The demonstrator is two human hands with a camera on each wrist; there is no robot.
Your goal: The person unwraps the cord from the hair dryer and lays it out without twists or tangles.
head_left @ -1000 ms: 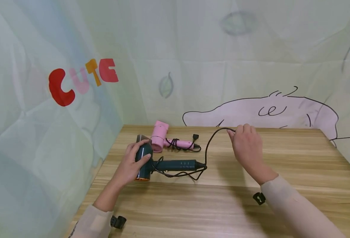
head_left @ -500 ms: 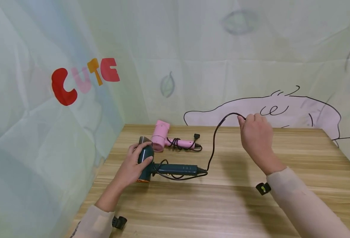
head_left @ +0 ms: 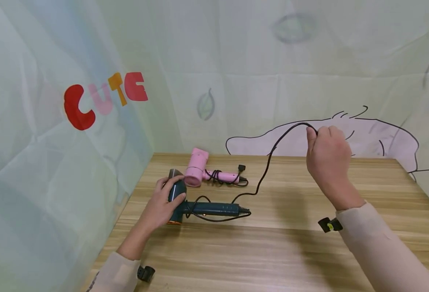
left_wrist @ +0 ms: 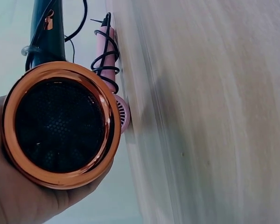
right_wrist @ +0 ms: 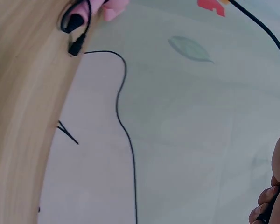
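The left hand (head_left: 159,207) is curling its fingers and thumb around the body of the dark teal hair dryer (head_left: 211,209), whose handle is pointing toward three o'clock; the right hand (head_left: 329,156), up at two o'clock from that dryer, is closing tightly on the black cord (head_left: 274,147), and a dark piece, perhaps the plug, is showing between its fingers in the right wrist view. The cord is arching down from that fist to the far side of the handle, and another stretch is looping along the near side, back to where the handle is meeting the body.

The step in hand, as I am judging it, is the handling of this cord about the handle; whether it is being wound or unwound I cannot tell; the next move seems to be calling for a steady left grip and a slack, untwisted lead.

The pink hair dryer (head_left: 197,164) is lying close by at about twelve o'clock, so a low sweep that way would be risking a snag; the far edge of the table (head_left: 265,259) is running just beyond it, with the backdrop (head_left: 243,93) rising behind; the left edge is falling at nine o'clock; the most room for moving is opening toward four and five.
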